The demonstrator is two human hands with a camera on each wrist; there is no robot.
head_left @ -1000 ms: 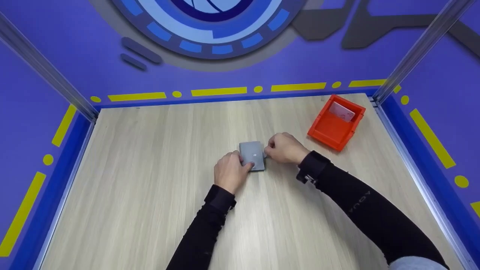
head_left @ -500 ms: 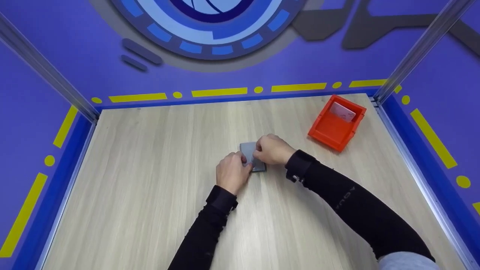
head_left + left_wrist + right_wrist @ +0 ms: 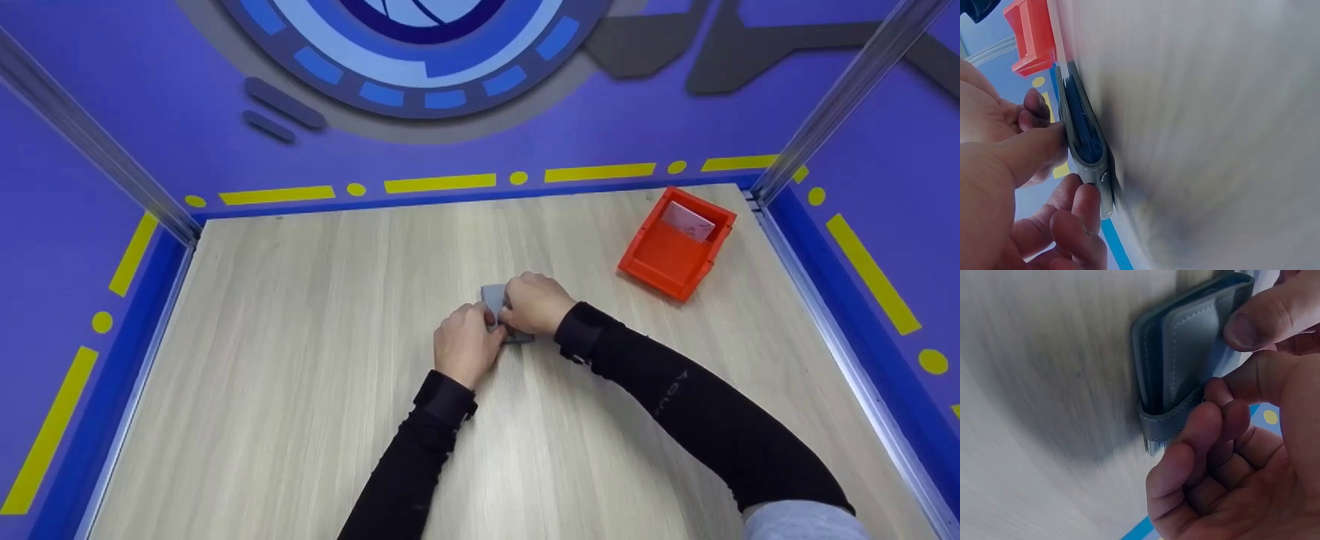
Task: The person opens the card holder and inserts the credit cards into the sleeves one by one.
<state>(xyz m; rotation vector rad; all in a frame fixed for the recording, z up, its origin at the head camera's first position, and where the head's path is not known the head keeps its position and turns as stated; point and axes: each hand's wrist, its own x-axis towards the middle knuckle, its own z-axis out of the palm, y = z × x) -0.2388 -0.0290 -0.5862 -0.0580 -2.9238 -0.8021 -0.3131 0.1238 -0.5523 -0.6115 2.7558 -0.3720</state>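
A grey card wallet [image 3: 493,295] with pale stitching lies on the wooden table, partly covered by both hands. My left hand [image 3: 466,345] holds it at its left side. In the right wrist view the left thumb [image 3: 1249,323] presses on the cover [image 3: 1193,343], and the left wrist view shows left fingertips at the rounded spine. Dark sleeves are stacked inside the wallet [image 3: 1085,126]. With curled fingers, my right hand [image 3: 536,304] pinches the end of the closing strap [image 3: 1168,419], which wraps around the wallet's edge. The strap's tip is hidden by the fingers.
An open red bin [image 3: 664,266] stands at the back right of the table, with a pinkish card [image 3: 688,222] leaning inside. Blue-purple panels [image 3: 420,161] with yellow marks enclose the table at the back and sides.
My right hand has moved left from beside the wallet's right edge to over its cover, bringing the strap with it. The left hand keeps its hold, nearly still.
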